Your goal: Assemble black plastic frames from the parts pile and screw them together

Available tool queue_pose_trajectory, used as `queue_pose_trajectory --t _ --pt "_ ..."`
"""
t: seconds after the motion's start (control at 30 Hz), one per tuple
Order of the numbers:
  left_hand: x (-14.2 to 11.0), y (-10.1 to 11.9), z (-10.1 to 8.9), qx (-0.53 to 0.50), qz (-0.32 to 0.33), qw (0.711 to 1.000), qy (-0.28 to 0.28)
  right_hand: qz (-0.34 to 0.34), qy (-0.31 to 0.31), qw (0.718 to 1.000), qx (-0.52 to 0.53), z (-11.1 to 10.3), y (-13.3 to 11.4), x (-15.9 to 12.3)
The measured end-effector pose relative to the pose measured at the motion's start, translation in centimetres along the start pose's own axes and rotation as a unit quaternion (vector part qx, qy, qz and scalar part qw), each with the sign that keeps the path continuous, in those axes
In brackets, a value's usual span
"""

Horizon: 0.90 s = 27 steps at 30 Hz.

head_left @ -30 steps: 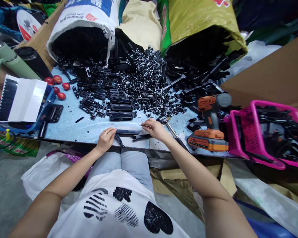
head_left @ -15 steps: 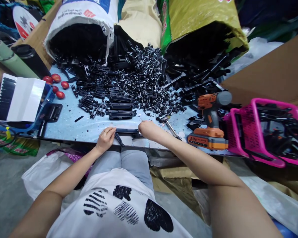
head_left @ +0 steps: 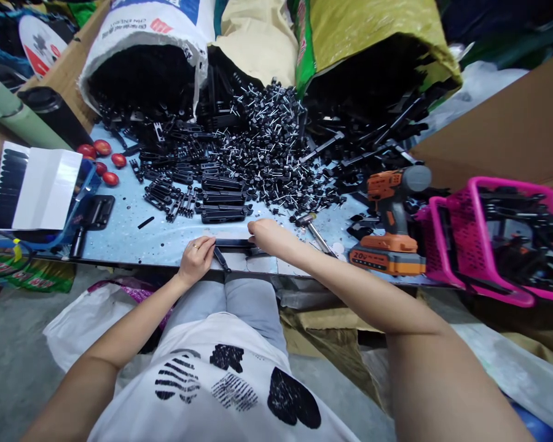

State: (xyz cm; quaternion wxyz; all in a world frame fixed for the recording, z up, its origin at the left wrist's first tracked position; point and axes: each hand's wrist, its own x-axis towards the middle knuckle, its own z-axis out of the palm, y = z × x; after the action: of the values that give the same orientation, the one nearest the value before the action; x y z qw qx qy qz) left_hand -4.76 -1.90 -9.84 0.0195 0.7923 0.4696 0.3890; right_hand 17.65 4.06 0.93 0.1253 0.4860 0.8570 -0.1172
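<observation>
Near the table's front edge, my left hand (head_left: 197,258) is closed on the left end of a long black plastic bar (head_left: 231,243). A short black piece (head_left: 222,259) angles down from that end, over the edge. My right hand (head_left: 263,234) is closed at the bar's right end; its fingertips are turned away, and what they pinch is hidden. Below it another dark part (head_left: 257,251) shows partly. Beyond my hands lie several stacked black bars (head_left: 224,200) and a heap of black-headed pins with metal shanks (head_left: 276,153).
A hammer (head_left: 317,233) and an orange cordless drill (head_left: 389,221) stand to the right, beside a pink basket (head_left: 482,230) of black parts. Open sacks (head_left: 145,37) line the back. At left are red fruits (head_left: 110,178), a blue bin (head_left: 85,190) and bottles (head_left: 55,116).
My right hand has moved left to the bar's right end, and the thin pin in its fingers earlier is now hidden. My left hand has kept its hold.
</observation>
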Motion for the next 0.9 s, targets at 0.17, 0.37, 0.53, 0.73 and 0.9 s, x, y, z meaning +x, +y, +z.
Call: queue_pose_trajectory --t 0.17,0.37,0.53,0.73,0.9 --pt "2.2 2.6 0.0 0.065 0.064 0.991 -0.093 -0.069 0.198 0.974 0.084 6.2 2.3 -3.1" --pt "6.1 6.1 2.4 0.072 0.061 0.942 -0.323 -0.143 0.251 0.945 0.154 11.5 5.1 -3.7" --pt "6.2 6.1 3.1 0.075 0.029 0.939 -0.334 -0.185 0.206 0.947 0.163 11.4 6.6 -2.6" --pt "6.1 6.2 2.5 0.069 0.034 0.94 -0.332 -0.238 0.159 0.954 0.093 9.8 7.9 -2.4" --pt "5.5 6.0 0.5 0.117 0.128 0.926 -0.334 -0.144 0.144 0.979 -0.031 8.9 7.8 -3.2"
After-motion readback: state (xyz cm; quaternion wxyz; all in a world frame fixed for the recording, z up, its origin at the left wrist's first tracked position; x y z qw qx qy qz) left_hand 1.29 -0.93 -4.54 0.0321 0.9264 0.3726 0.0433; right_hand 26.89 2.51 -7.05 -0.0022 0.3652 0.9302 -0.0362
